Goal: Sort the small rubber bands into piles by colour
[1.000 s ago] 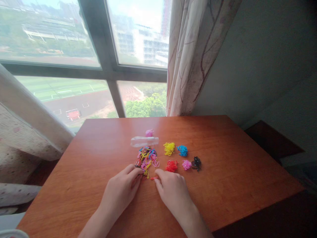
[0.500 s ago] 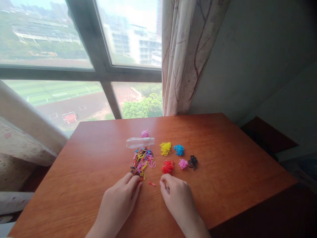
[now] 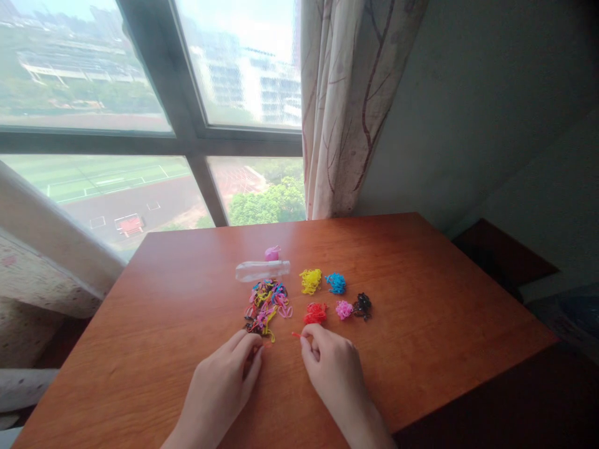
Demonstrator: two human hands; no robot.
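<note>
My right hand [image 3: 330, 369] is pinched on a small red rubber band [image 3: 296, 335], just below the red pile [image 3: 315, 313]. My left hand [image 3: 223, 381] rests on the wooden table [image 3: 163, 324] with its fingers curled loosely, the fingertips touching the near end of a mixed heap of coloured bands [image 3: 265, 304]. Sorted piles lie to the right: yellow [image 3: 310, 280], blue [image 3: 336, 282], pink [image 3: 344, 309] and black [image 3: 362, 306].
A clear plastic bottle [image 3: 262, 270] lies on its side behind the mixed heap, a pink cap [image 3: 272, 253] beside it. A curtain [image 3: 346, 106] hangs at the window behind the table. A dark low stand [image 3: 505, 255] sits at the right.
My right hand let the red band lie on the table, then pinched it and moved it up toward the red pile. My left hand slid slightly back toward me.
</note>
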